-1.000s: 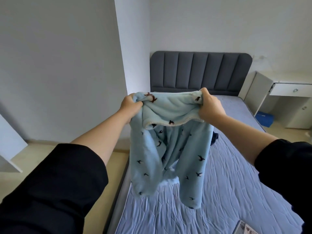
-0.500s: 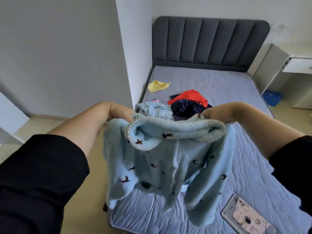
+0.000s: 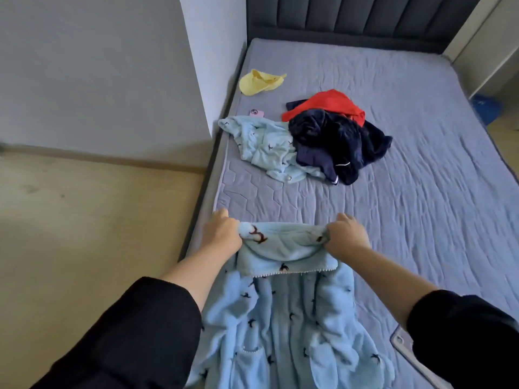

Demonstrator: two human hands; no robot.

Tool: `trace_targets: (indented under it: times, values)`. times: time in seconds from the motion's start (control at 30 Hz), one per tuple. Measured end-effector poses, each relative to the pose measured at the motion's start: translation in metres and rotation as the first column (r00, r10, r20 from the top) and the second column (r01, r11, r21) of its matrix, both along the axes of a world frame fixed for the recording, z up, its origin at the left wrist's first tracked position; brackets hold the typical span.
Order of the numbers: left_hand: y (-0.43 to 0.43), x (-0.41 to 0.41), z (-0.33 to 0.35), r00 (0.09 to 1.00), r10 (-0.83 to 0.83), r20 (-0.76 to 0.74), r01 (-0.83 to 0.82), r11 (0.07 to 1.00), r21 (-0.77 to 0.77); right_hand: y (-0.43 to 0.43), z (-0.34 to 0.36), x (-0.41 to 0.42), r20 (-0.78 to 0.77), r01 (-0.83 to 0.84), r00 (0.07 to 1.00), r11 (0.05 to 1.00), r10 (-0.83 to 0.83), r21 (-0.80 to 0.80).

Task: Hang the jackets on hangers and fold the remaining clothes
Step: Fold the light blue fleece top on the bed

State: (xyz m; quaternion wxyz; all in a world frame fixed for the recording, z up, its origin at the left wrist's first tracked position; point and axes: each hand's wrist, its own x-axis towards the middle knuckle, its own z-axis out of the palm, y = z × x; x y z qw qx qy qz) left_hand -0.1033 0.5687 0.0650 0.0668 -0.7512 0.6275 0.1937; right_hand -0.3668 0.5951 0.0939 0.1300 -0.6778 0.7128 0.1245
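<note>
Head view: my left hand (image 3: pixel 223 237) and right hand (image 3: pixel 346 234) each grip the blue top (image 3: pixel 280 304) at its collar, spread over the bed (image 3: pixel 421 192).

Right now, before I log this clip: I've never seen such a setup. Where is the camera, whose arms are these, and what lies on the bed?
No machine here. One camera sits on a person's head, looking forward and down, so the arms in black sleeves are the wearer's own. The left hand and right hand each grip the top edge of a light blue fleece garment with bird prints, its lower part lying on the bed. Farther up lie a similar light blue garment, a navy garment, a red garment partly under it, a yellow cap and a pink phone.
</note>
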Motion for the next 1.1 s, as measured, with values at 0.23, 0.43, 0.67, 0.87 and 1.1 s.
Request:
trace_targets:
  times: [0.23, 0.43, 0.67, 0.87, 1.1]
  values:
    - [-0.006, -0.023, -0.123, 0.962, 0.221, -0.158, -0.234, 0.969, -0.072, -0.017, -0.14, -0.002, 0.187, 0.272, 0.949, 0.96, -0.256, -0.07]
    - [-0.059, -0.047, -0.157, 0.624, 0.458, -0.633, -0.641, 0.763, -0.08, -0.076, -0.167, -0.008, 0.602, 0.433, 0.767, 0.872, -0.223, -0.228]
    - [-0.113, -0.073, -0.182, 0.508, 0.085, -0.857, -0.473, 0.859, -0.195, -0.135, -0.197, -0.007, 0.765, 0.4, 0.641, 0.824, 0.061, -0.401]
    - [-0.034, -0.113, -0.301, 0.855, -0.297, -0.425, 0.182, 0.939, -0.291, -0.067, -0.314, -0.012, 0.565, 0.266, 0.823, 0.922, -0.066, -0.281]
    - [0.068, -0.138, -0.372, 0.927, -0.329, -0.182, 0.281, 0.928, -0.246, 0.034, -0.367, -0.031, 0.48, 0.175, 0.876, 0.956, -0.042, -0.235]
